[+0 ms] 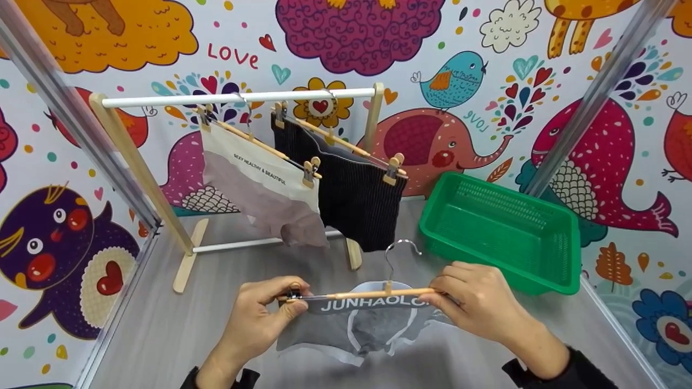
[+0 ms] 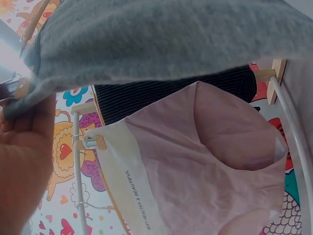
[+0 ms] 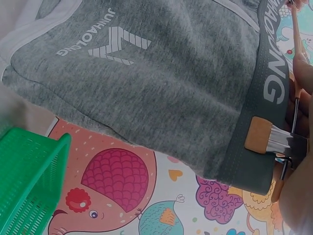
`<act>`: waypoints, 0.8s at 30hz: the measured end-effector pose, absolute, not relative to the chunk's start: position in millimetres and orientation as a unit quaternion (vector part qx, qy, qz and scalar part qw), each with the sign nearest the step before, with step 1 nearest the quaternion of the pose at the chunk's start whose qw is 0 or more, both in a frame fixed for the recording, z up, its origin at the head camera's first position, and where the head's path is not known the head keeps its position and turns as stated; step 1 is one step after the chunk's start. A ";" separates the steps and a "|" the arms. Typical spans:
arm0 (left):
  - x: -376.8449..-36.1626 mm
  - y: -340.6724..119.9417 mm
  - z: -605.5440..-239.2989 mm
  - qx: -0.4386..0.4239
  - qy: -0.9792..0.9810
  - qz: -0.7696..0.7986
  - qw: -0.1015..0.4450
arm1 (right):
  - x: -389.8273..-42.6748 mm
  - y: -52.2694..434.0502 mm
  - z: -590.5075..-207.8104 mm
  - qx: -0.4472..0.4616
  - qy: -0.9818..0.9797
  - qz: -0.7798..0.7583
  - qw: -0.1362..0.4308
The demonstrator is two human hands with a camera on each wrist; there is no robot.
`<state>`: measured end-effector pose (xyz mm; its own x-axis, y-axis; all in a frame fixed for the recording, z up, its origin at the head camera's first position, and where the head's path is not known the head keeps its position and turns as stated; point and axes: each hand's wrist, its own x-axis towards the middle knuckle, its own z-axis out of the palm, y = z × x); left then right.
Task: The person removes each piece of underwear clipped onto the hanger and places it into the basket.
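Observation:
Grey boxer briefs (image 1: 319,327) with a lettered waistband hang from a wooden clip hanger (image 1: 357,295), held level low in the head view. At its left end my left hand (image 1: 251,316) pinches the hanger and a clip between thumb and fingers. My right hand (image 1: 481,302) grips the other end of the bar, covering much of it. In the right wrist view a wooden-tipped clip (image 3: 258,135) bites the waistband near its corner. The hanger's metal hook (image 1: 388,259) points upward. The briefs' grey cloth (image 2: 161,39) fills the top of the left wrist view.
Behind the hands stands a wooden rack with a white rail (image 1: 178,100). From it hang cream-and-pink underpants (image 1: 254,186) and black ribbed underpants (image 1: 357,200) on clip hangers. A green plastic basket (image 1: 500,270) sits at the right, near the patterned wall (image 1: 346,75).

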<state>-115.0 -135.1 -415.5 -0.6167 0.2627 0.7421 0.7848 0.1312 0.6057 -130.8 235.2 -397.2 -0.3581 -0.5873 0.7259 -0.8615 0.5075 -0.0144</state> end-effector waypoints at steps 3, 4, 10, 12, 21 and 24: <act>-115.7 -135.4 -414.3 -0.367 -0.714 -0.548 0.234 | -130.5 234.6 -396.9 0.451 -0.801 0.199 0.339; -116.2 -135.6 -414.1 -0.367 -0.714 -0.549 0.232 | -130.3 234.4 -396.7 0.450 -0.802 0.199 0.339; -117.1 -137.1 -412.9 -0.371 -0.710 -0.554 0.225 | -130.6 232.6 -394.7 0.450 -0.803 0.197 0.338; -117.3 -137.2 -412.1 -0.372 -0.710 -0.553 0.227 | -131.1 232.0 -393.9 0.452 -0.800 0.196 0.342; -118.0 -136.5 -409.0 -0.370 -0.714 -0.547 0.233 | -129.9 231.6 -391.8 0.451 -0.798 0.194 0.349; -118.0 -135.5 -408.7 -0.374 -0.712 -0.545 0.236 | -128.5 232.4 -391.4 0.448 -0.801 0.194 0.348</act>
<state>-118.0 -135.5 -408.7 -0.6091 0.2760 0.7435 0.7898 0.1253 0.6005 -128.5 232.4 -391.4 -0.3571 -0.5825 0.7302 -0.8521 0.5234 0.0008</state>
